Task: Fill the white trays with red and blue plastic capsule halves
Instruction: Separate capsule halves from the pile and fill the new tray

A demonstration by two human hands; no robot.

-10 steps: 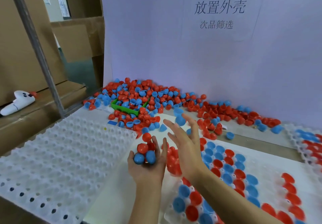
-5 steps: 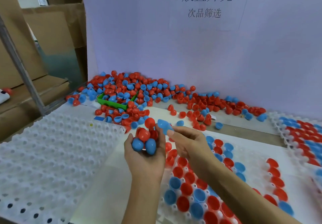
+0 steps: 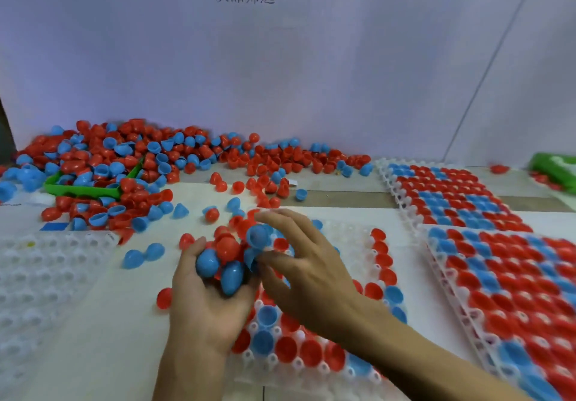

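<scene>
My left hand [image 3: 202,301] is cupped palm up and holds a handful of red and blue capsule halves [image 3: 223,260]. My right hand [image 3: 307,272] reaches into that handful from the right, its thumb and fingers pinching a blue half [image 3: 258,236]. Both hands hover over the left edge of a white tray [image 3: 367,372] that is partly filled with red and blue halves. A big loose pile of halves [image 3: 162,157] lies along the back wall.
An empty white tray [image 3: 46,276] lies at the left. Two filled trays [image 3: 505,272] sit at the right. A green bin [image 3: 84,188] is half buried in the pile. Loose halves lie scattered on the table between pile and hands. A green object [image 3: 558,170] sits far right.
The view has swung right and down. My right hand came from open in the air to the handful in my left hand and now pinches a blue half there.
</scene>
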